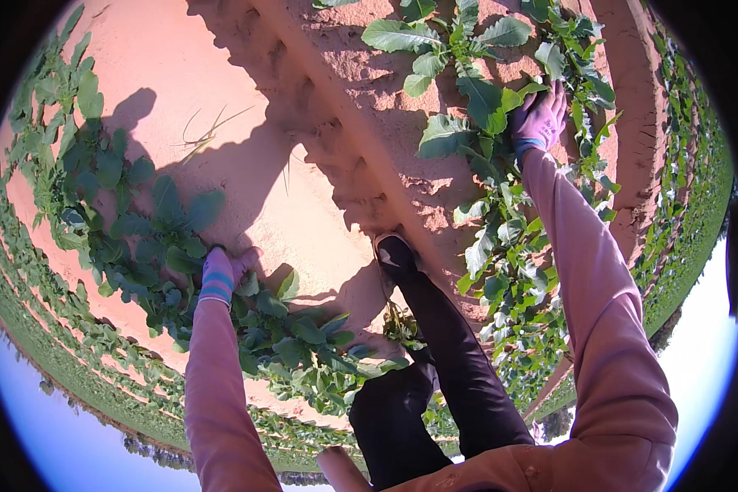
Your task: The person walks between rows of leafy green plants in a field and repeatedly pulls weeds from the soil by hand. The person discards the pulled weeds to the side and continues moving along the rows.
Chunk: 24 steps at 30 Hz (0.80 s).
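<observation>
My left hand, in a pale purple knit glove with a blue-striped cuff, reaches into the leafy green plants of the left row. Its thumb sticks out over the soil, while the leaves hide its fingertips. On the right, my right hand wears a similar glove and lies among the broad, lobed leaves of another row. Its fingers point away from me between two clumps of foliage. Whether either hand grips a stem cannot be made out.
Reddish sandy soil with a ridged furrow runs between the rows. My dark shoe stands in it, with a limp bunch of greens beside my leg. Dry grass blades lie ahead. More crop rows stretch outward.
</observation>
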{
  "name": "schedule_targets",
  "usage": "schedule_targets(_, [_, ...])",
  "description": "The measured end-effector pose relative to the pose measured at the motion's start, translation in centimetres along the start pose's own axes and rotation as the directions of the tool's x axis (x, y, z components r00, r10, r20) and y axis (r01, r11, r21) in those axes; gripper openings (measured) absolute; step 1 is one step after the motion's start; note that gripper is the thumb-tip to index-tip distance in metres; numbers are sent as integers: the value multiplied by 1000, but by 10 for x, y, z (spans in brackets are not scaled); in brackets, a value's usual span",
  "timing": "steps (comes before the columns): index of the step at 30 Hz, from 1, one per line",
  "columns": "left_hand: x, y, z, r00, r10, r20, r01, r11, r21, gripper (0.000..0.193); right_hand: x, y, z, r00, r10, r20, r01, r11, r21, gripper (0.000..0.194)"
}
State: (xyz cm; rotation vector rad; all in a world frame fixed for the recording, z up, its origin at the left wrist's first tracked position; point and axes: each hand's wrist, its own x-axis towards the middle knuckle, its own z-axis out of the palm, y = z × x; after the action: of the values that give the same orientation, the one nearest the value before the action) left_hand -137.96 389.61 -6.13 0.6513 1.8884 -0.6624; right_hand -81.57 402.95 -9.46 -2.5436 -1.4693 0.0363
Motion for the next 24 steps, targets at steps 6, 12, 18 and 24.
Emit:
schedule_targets(6, [5, 5, -6, 999, -47, 28, 40, 981, 192, 88, 6, 0, -2, 996, 35, 86, -23, 991, -133, 54])
schedule_targets(12, [14, -7, -2, 1000, -2, 4, 0, 958, 287, 96, 1, 11, 4, 994, -110, 15, 110, 958, -266, 54])
schedule_targets(18, [39, -29, 7, 996, -48, 77, 28, 969, 246, 76, 2, 26, 9, 992, -127, -4, 122, 962, -246, 55])
schedule_targets(24, [58, -57, 21, 992, 77, 104, -85, 994, 69, 73, 2, 47, 21, 985, -161, -58, 146, 967, -210, 61])
